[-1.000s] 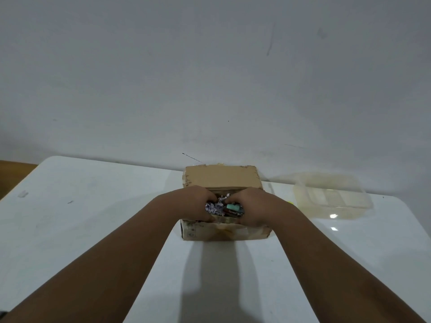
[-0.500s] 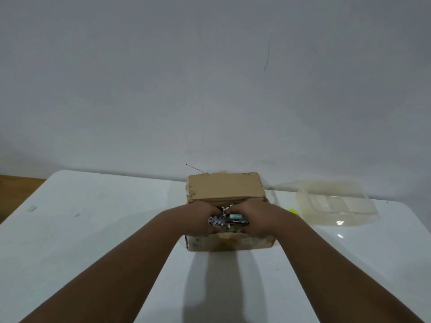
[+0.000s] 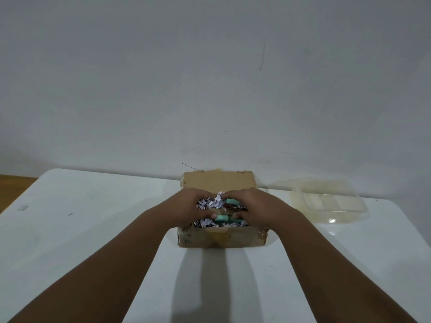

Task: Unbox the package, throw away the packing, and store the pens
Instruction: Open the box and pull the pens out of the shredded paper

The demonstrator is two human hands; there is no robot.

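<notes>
Wall (image 3: 210, 78): plain grey-white, rising straight behind the far edge of the table, with a few faint dark marks.
Table (image 3: 81, 229): white surface with rounded far corners; it carries everything else.
Forearms: both bare, reaching in from the near edge and meeting at the box.
Cardboard box (image 3: 221, 237): brown, open at the top, at the middle of the far edge; its back flap stands up toward the wall and its near wall faces the camera.
Clear plastic container (image 3: 326, 201): empty-looking tray with shallow compartments, at the far right corner, beside the box and apart from it.
Left hand (image 3: 186, 207): inside the box on its left side, fingers curled down into the filling; whether they pinch anything I cannot tell.
Right hand (image 3: 258, 209): inside the box on its right side, fingers curled likewise, thumb near the left thumb; its grip cannot be told either.
Shredded paper (image 3: 211, 203): white and purple strips heaped between the two hands.
Pens: teal pieces (image 3: 224, 217) show among the shreds in the box; too small to tell them for certain.
</notes>
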